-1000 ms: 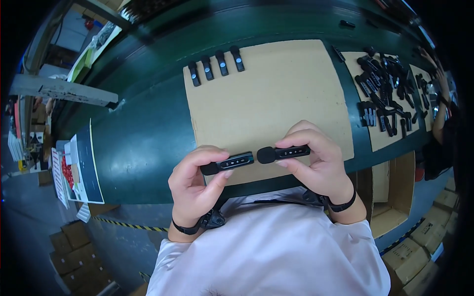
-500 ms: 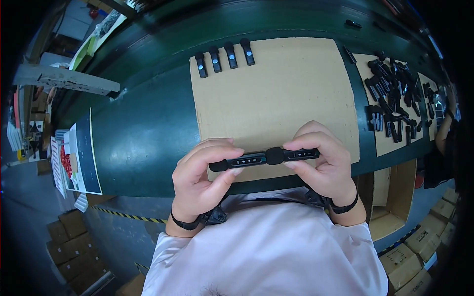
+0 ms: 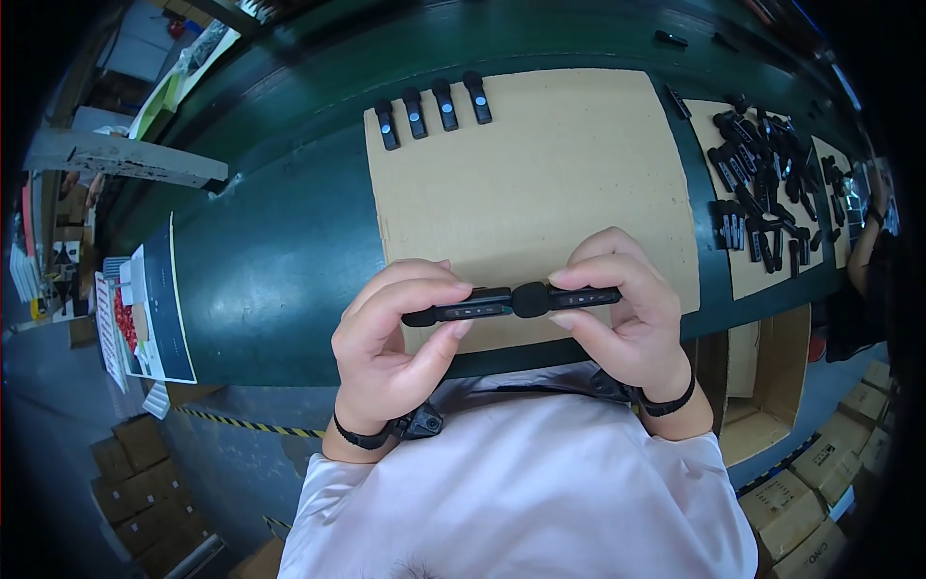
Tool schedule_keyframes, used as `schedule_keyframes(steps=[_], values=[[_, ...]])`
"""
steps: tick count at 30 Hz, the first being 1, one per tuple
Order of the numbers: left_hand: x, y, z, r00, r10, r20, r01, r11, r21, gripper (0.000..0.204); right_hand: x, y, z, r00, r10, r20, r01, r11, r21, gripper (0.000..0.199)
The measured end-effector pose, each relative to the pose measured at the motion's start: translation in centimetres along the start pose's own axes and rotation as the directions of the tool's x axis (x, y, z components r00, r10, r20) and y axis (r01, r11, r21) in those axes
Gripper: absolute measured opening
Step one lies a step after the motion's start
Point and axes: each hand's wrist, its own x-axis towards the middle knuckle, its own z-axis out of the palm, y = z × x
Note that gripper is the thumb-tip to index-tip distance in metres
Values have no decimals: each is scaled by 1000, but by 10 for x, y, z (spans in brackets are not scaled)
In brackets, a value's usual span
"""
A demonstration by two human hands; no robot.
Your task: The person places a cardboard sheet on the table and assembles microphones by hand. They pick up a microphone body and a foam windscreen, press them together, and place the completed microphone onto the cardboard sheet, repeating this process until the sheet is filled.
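Two small black clip-on wireless microphones with foam tips are held end to end over the near edge of a cardboard sheet (image 3: 540,183). My left hand (image 3: 391,338) is closed on the left microphone (image 3: 482,306), pinching it between thumb and fingers. In a similar pinch, my right hand (image 3: 637,323) grips the right microphone (image 3: 585,297). The right one's foam tip (image 3: 530,299) meets the inner end of the left one. Small light marks show on the near sides of both. Along the sheet's far left edge lies a row of several like microphones (image 3: 447,108).
A pile of black microphones (image 3: 762,174) covers another cardboard piece on the right of the green table (image 3: 280,241). Printed boards (image 3: 159,309) stand at the left, near a metal beam (image 3: 125,156). Open carton (image 3: 772,386) below right; another person's arm (image 3: 871,232) at far right.
Both microphones have been tilted about their length, so their marked faces look narrower now. My hands keep their pinches almost in place. The whole view has shifted slightly.
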Motion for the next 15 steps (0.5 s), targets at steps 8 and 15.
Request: schedule_keyframes(steps=[8, 15], values=[[6, 5, 4, 999, -46, 24, 43, 992, 116, 32, -4, 2, 6, 988, 88, -125, -56, 969, 241, 30], [5, -10, 0, 998, -13, 56, 13, 1000, 14, 32, -1, -1, 4, 994, 34, -99, -21, 992, 126, 35]])
